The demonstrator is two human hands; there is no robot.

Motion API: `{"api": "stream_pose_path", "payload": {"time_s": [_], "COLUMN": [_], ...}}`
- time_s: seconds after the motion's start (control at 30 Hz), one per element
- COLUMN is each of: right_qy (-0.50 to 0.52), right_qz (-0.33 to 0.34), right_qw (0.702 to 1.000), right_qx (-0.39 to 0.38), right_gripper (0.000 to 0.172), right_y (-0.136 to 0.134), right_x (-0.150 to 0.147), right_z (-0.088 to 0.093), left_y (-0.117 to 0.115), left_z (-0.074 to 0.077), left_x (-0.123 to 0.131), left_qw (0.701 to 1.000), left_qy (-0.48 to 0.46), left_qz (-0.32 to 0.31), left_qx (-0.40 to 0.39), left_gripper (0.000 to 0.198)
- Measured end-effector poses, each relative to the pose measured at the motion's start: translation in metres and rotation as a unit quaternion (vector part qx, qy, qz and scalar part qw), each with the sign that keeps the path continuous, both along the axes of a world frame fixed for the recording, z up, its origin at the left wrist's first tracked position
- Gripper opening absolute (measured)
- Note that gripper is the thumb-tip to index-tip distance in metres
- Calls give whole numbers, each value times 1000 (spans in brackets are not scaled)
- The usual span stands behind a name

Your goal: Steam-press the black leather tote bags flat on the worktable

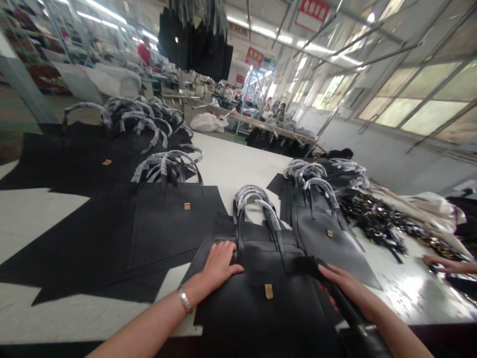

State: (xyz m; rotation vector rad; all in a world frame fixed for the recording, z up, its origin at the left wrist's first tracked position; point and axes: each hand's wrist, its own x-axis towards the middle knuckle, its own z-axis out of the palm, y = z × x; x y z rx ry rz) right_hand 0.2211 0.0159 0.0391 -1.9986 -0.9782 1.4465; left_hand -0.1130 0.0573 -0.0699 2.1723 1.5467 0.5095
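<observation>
Tabletop (238,164) surface carried flat black bag panels in separate groups, with bare areas between them. Left stack (82,238) covered the most area; its upper piece bore handles and a clasp. Right stack (324,248) was smaller, and its top piece was fitted alike. Which group held finished pieces could not be told.

Front panel (238,313) lay flat, directly before the person, partly over other black pieces; its lower end ran out of view. Assembly of this piece appeared well advanced: handles and clasp were in place. Remaining work, by judgement, concerned the surface around the handle bases, where the tool was applied. Whether any of that area was complete could not be determined.

Wrapped handles (253,195) stood up in a bundle at the top of the front panel, their covering intact as far as visible.

Black tool (350,308) extended from the lower right, its head over the panel near the right handle base. Contact could not be confirmed; the tool type was unclear.

Left hand (219,263) rested palm down on the panel's upper left, thumb spread from the fingers, grasping nothing. Right hand (345,286) was closed around the tool.

Gold clasp (269,291) sat below the handles, uncovered.
</observation>
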Motion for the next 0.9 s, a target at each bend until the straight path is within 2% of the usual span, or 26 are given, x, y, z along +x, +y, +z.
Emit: {"api": "stream_pose_path", "payload": {"time_s": [0.17, 0.4, 0.5, 0.6, 0.73, 0.9], "right_qy": [24, 27, 34, 33, 18, -10], "right_qz": [7, 11, 8, 2, -8, -24], "right_qw": [1000, 1000, 999, 996, 990, 985], "right_qx": [12, -8, 25, 83, 141, 170], "right_gripper": [34, 38, 35, 37, 45, 55], "right_y": [16, 11, 21, 39, 45, 13], "right_x": [-3, 11, 4, -7, -11, 1], "right_z": [-17, -13, -20, -25, -11, 19], "left_y": [6, 9, 11, 16, 29, 46], "left_z": [4, -2, -2, -4, -7, -1], "left_x": [1, 2, 2, 2, 3, 5], "left_qw": [999, 999, 998, 998, 997, 993], "left_qy": [2, -25, -23, -30, -38, -67], "left_qz": [-25, -16, -24, 0, 34, 69], "left_qx": [-36, -43, -45, -53, -51, -65], "left_gripper": [48, 48, 47, 59, 70, 67]}}
